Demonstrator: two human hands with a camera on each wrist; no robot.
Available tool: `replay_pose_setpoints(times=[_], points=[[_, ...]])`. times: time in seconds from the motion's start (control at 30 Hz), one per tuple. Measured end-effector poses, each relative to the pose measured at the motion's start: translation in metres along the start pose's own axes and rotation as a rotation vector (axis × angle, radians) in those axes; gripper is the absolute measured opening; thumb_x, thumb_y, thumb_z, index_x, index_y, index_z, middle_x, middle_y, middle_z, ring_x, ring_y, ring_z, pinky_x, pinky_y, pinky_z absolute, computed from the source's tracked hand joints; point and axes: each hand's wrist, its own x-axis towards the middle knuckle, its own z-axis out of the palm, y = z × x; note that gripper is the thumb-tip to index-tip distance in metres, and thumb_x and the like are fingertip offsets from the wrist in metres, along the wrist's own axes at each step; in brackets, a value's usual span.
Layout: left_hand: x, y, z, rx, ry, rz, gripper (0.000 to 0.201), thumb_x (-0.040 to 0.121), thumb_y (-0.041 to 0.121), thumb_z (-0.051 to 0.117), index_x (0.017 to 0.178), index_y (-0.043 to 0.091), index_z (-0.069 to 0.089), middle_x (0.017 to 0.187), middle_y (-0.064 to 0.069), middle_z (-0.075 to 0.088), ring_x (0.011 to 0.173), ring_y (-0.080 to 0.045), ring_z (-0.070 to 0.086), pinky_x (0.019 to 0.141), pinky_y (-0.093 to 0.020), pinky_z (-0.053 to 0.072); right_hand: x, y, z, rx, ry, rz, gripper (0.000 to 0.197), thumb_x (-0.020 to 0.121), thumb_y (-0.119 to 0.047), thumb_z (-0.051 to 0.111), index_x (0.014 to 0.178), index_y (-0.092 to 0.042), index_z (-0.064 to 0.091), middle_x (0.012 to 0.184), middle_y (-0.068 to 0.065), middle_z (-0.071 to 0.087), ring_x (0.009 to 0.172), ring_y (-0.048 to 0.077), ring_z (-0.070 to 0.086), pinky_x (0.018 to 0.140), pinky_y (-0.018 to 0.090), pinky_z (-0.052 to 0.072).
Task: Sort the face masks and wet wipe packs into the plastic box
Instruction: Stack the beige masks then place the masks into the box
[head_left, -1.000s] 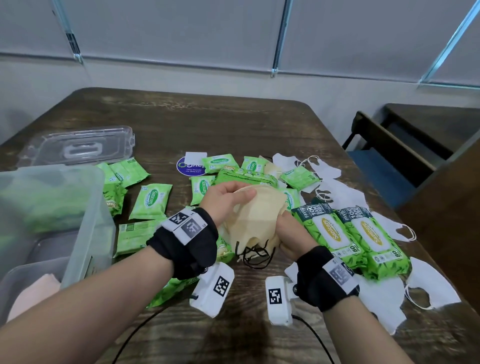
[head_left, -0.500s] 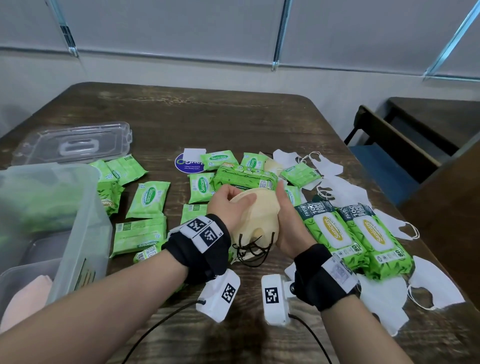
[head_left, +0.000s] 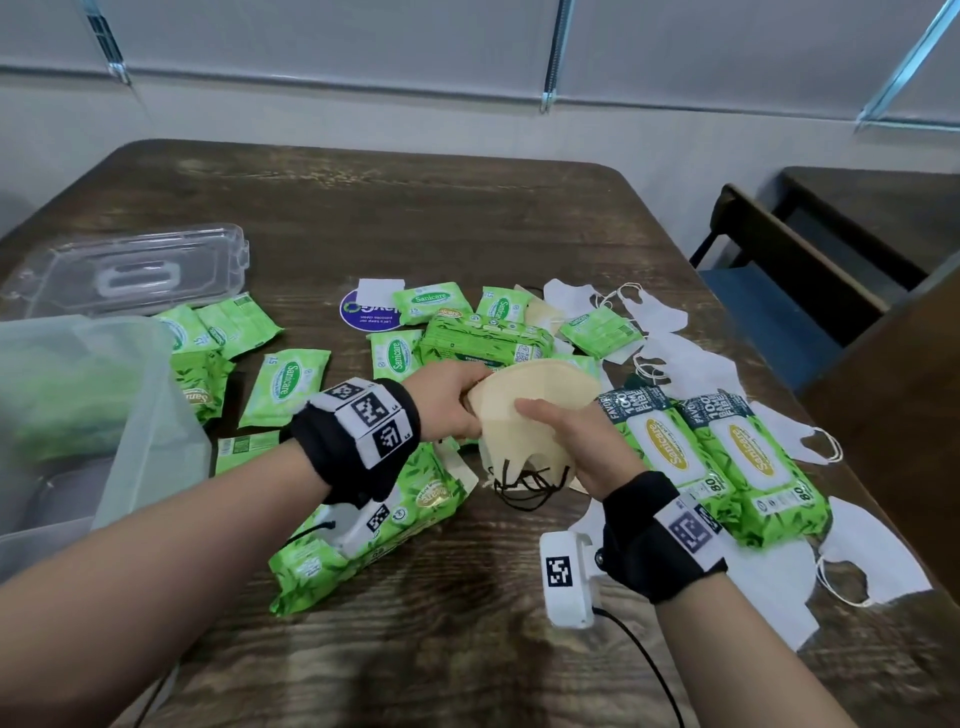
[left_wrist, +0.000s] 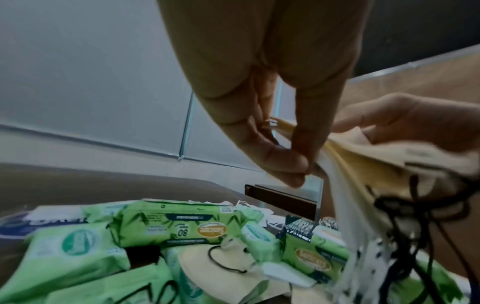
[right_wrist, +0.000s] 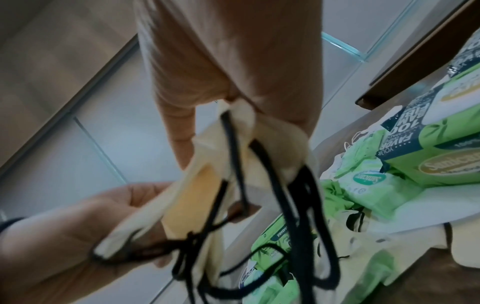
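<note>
While both hands (head_left: 524, 415) grip the beige masks (head_left: 540, 395) — count unclear — black loops (head_left: 524, 483) dangle.

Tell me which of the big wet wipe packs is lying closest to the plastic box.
The large pack under the left wrist, lying slanted and nearest the plastic box; the other big ones lie farther right.

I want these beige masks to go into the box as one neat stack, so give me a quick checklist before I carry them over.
1. Left hand grips the beige masks: ok.
2. Right hand holds them too: ok.
3. Black ear loops tucked in: not ok, they dangle.
4. Plastic box open, lid set aside: ok.
5. Room left in the box: cannot tell.
6. All beige masks collected: not ok, one lies among the wipe packs.
</note>
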Motion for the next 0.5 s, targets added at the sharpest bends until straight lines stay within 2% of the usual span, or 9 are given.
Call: replay_pose_setpoints(times=[0.1,0.17,0.23,0.27,0.37,0.5], points=[[0.011,0.001,0.000,-0.014,0.012,-0.018,0.049,0.071,-0.002,0.070,0.116,0.013,0.059,0.094,-0.005,0.067,0.084,-0.026,0.063,0.084,-0.041,0.054,0.007,0.004,-0.002,-0.031,0.073,0.019,0.044,0.075,-0.011,0.075,0.116,-0.002,0.059,0.109,0.018,0.067,0.090,0.032,0.066,0.079,0.048,0.053],[0.019,-0.007,0.000,0.056,0.026,-0.064,0.045,0.075,0.001,0.070,0.117,0.012,0.058,0.093,-0.002,0.065,0.081,-0.019,0.059,0.081,-0.033,0.053,0.012,0.010,-0.007,-0.057,0.150,0.012,0.053,0.070,-0.017,0.079,0.117,-0.004,0.060,0.109,0.014,0.068,0.094,0.030,0.066,0.084,0.047,0.054],[0.027,-0.020,0.001,0.210,0.026,-0.108,0.037,0.081,0.010,0.068,0.116,0.011,0.059,0.103,-0.003,0.066,0.085,-0.015,0.057,0.077,-0.025,0.047,0.013,0.015,-0.013,-0.051,0.187,0.023,0.049,0.074,-0.014,0.077,0.119,-0.004,0.059,0.111,0.013,0.068,0.098,0.030,0.066,0.088,0.048,0.053],[0.031,-0.027,0.001,0.300,0.002,-0.124,0.034,0.083,0.014,0.066,0.117,0.011,0.059,0.109,-0.004,0.065,0.089,-0.016,0.058,0.078,-0.024,0.045,0.014,0.018,-0.016,-0.050,0.199,0.029,0.045,0.077,-0.011,0.074,0.119,-0.004,0.059,0.111,0.014,0.067,0.099,0.030,0.065,0.089,0.048,0.053],[0.044,-0.044,0.008,0.554,-0.196,-0.118,0.034,0.087,0.021,0.061,0.121,0.016,0.059,0.123,-0.003,0.059,0.110,-0.021,0.056,0.089,-0.029,0.045,0.015,0.026,-0.024,-0.060,0.227,0.051,0.042,0.080,-0.008,0.071,0.120,-0.004,0.058,0.111,0.014,0.067,0.098,0.030,0.065,0.089,0.046,0.053],[0.058,-0.052,0.030,0.777,-0.454,-0.001,0.032,0.089,0.030,0.058,0.121,0.023,0.059,0.127,-0.003,0.055,0.115,-0.024,0.051,0.094,-0.035,0.045,0.018,0.034,-0.030,-0.068,0.260,0.100,0.037,0.081,-0.006,0.070,0.116,-0.004,0.057,0.109,0.012,0.065,0.097,0.029,0.062,0.088,0.043,0.052]])
